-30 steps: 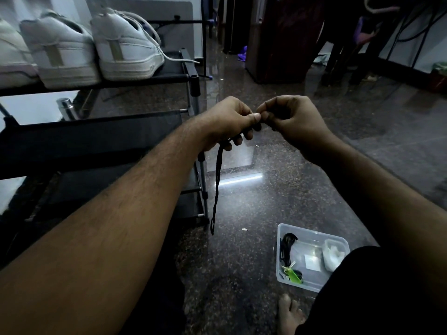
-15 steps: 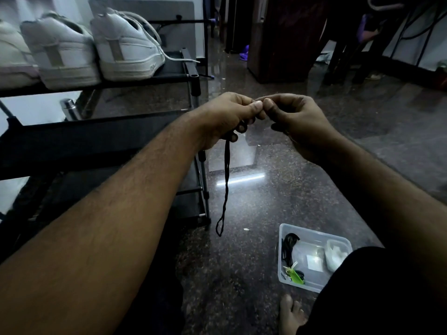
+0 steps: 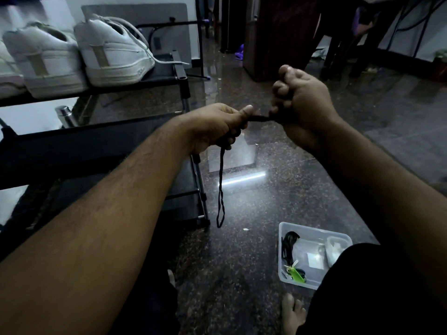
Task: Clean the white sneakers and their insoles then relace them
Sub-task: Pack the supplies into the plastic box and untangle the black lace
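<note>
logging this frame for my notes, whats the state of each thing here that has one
left hand: grip closed on the black lace
right hand: grip closed on the lace's other stretch
black lace: taut between the hands, loop hanging free below
white sneakers: on the rack's top shelf, heels toward camera
clear tub: open, on the floor

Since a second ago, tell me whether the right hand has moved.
Yes. The right hand has pulled rightward, away from the shoe rack, stretching the black lace from the left hand.

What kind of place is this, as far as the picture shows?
Probably a home hallway or entrance area: white sneakers on a black shoe rack, a polished stone floor, and a dark wooden cabinet.
</note>
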`<state>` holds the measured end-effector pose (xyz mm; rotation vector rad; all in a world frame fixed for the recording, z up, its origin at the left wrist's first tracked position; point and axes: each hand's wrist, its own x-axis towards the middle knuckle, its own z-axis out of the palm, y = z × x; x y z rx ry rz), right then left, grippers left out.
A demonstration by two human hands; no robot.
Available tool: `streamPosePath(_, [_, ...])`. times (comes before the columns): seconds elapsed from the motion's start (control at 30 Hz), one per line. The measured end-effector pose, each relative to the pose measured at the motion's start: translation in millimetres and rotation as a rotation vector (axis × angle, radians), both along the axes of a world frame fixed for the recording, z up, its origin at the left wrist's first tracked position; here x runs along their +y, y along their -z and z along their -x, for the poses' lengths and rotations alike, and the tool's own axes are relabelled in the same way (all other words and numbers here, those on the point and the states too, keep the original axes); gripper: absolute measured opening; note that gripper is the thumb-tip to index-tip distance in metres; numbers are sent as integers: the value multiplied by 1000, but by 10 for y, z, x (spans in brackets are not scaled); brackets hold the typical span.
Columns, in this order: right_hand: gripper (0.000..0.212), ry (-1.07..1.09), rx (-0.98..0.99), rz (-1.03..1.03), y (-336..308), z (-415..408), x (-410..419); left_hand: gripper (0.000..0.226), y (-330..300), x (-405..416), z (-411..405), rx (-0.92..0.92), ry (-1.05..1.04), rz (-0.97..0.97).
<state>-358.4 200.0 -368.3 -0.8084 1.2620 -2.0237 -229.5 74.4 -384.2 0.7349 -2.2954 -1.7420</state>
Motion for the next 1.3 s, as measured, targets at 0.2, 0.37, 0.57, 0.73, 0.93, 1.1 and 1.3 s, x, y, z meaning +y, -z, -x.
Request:
streamPosePath(0.2, [29, 128, 1217, -662, 254, 58, -38, 24, -39, -47, 40, 195, -241, -84])
streamPosePath(0.37, [26, -52, 1188, -782, 335, 83, -15, 14, -60, -43, 83, 318, -293, -165])
streamPosePath(0.57, [26, 0, 1055, -703, 296, 117, 10, 15, -67, 14, 121, 311, -248, -174])
streamPosePath(0.73, [45, -72, 1047, -739, 376, 121, -9, 23, -59, 30, 160, 342, -200, -196])
streamPosePath(0.93, [50, -460, 510, -331, 373, -46, -62, 41, -135, 177, 185, 366, -66, -338])
streamPosePath(1.1, [35, -237, 460, -363, 399, -66, -104, 46, -182, 144, 166, 391, -47, -422])
streamPosePath(1.3, [56, -258, 467, -379, 400, -44, -68, 31, -185, 122, 141, 395, -135, -478])
